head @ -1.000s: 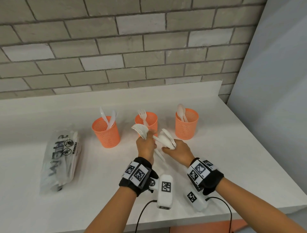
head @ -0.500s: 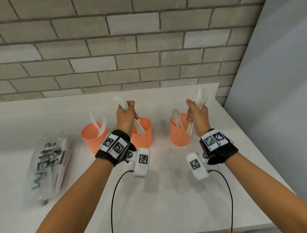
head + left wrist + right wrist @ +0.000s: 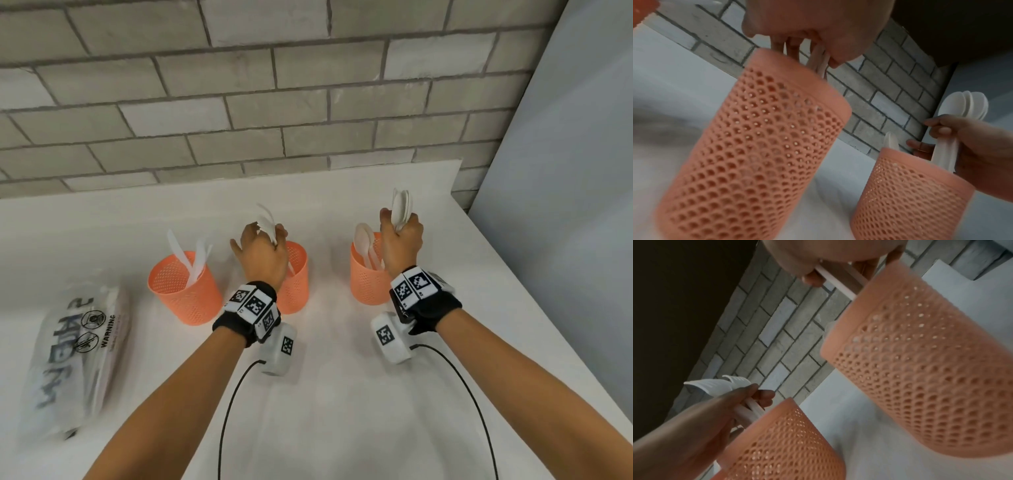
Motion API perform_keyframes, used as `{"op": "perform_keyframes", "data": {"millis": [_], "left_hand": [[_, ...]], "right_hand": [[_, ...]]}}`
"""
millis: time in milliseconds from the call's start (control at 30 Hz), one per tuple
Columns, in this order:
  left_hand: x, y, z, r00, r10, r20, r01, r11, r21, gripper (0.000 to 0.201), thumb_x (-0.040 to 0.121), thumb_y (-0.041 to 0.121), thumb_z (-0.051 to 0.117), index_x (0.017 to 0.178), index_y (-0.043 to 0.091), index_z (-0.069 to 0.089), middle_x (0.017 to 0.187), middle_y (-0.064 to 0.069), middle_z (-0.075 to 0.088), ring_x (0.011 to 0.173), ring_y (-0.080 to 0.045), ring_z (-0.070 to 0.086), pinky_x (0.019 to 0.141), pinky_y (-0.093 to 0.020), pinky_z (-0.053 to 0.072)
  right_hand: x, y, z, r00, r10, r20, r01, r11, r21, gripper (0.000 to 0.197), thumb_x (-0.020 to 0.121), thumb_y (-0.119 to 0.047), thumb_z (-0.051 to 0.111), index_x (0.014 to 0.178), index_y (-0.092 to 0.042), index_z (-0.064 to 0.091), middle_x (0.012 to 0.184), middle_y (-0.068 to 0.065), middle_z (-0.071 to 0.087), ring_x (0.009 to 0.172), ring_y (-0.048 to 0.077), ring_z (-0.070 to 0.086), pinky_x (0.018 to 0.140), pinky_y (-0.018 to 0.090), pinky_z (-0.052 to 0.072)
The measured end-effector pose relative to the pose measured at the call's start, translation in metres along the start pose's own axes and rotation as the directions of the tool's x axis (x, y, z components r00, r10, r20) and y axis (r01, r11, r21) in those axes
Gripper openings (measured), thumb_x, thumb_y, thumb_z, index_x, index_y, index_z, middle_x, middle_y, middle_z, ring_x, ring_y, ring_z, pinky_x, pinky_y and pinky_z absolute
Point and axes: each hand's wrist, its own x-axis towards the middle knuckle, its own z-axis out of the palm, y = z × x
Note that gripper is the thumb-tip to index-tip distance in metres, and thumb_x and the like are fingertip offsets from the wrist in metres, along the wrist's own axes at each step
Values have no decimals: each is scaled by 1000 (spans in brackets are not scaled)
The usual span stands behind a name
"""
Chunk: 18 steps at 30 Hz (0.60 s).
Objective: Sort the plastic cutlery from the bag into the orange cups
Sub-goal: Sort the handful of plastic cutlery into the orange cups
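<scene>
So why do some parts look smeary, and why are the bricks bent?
Head view: the bag is motion-smeared and the wide lens bows the brick courses. Left wrist view: the middle cup close to the lens is soft. Right wrist view: the right cup is blurred and a dark patch fills the upper left corner.

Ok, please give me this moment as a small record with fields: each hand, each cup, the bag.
left hand: grips a bundle of white plastic forks, handles down into the middle orange cup
right hand: grips a bundle of white plastic spoons, handles down into the right orange cup
right cup contents: spoons already standing inside
left orange cup: holds white plastic knives, untouched
plastic bag: lies on the white counter, left of the cups
</scene>
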Motion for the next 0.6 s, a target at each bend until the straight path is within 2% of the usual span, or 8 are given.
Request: {"op": "perform_keyframes", "data": {"millis": [67,133,200,267,333,400,533,600], "left_hand": [[-3,-2,2,999,-29,17,28,998,50,40,97,28,40,110,0,64,126,-17,51,125,-31,43,116,-48,6],[-6,-2,3,999,-36,22,36,999,-12,37,95,24,45,111,-7,59,126,-22,50,117,-37,48,113,-48,21],[-8,-2,4,999,-16,31,19,995,-101,35,91,17,52,115,-9,53,127,-24,48,107,-41,54,100,-46,40],[-10,-1,2,999,-4,32,9,989,-151,41,86,13,59,122,-3,48,130,-20,46,108,-38,55,91,-40,47],[-12,0,1,1000,-8,24,13,977,-214,59,82,11,65,134,6,37,136,-15,42,116,-33,52,88,-38,46],[-12,0,-1,1000,2,27,5,970,-241,73,81,10,65,143,12,26,143,-14,36,123,-29,47,90,-39,46],[-12,-4,4,991,124,39,-120,989,-82,51,91,13,50,140,7,37,143,-15,38,124,-34,47,97,-42,45],[-12,-5,5,990,138,40,-136,990,-41,43,94,12,44,135,1,44,141,-17,44,124,-35,47,100,-42,42]], "right_hand": [[-3,5,0,999,-35,8,36,995,-89,52,76,-40,56,101,6,57,103,24,62,97,38,59,88,48,46],[-6,8,-1,999,-49,23,52,989,-138,56,70,-43,53,99,6,59,100,23,64,95,38,60,87,48,47],[-6,12,-1,996,-76,45,82,982,-171,48,74,-39,59,94,4,61,97,23,64,91,39,61,84,47,48],[-6,15,-2,992,-101,69,112,975,-190,32,79,-28,64,92,1,63,100,20,64,92,37,61,83,43,49],[-7,16,-4,990,-111,88,124,980,-155,24,81,-15,65,102,-4,62,107,15,64,99,30,61,85,34,47],[-8,16,-6,984,-146,102,158,980,-125,34,82,-14,63,116,-11,56,114,11,63,104,24,59,86,26,44],[-9,19,-8,914,-359,189,399,880,-257,43,87,-22,49,128,-9,52,124,13,60,110,27,58,93,29,41],[-9,21,-8,893,-366,263,440,831,-339,51,85,-25,42,131,-5,50,129,15,57,115,31,56,97,35,39]]}}
